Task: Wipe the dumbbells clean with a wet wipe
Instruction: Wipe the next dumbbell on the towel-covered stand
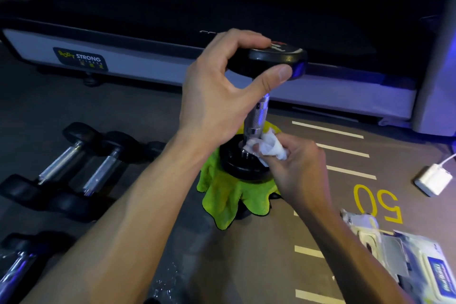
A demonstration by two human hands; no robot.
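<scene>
One upright dumbbell, left hand gripping, right hand pressing wet wipe.

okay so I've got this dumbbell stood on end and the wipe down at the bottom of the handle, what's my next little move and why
Probably slide the wet wipe up the chrome handle. Your right hand pinches it against the handle's base, just above the lower head, so the knurled length above looks unwiped. Your left hand grips the top head, steadying the dumbbell upright on the green cloth.
</scene>
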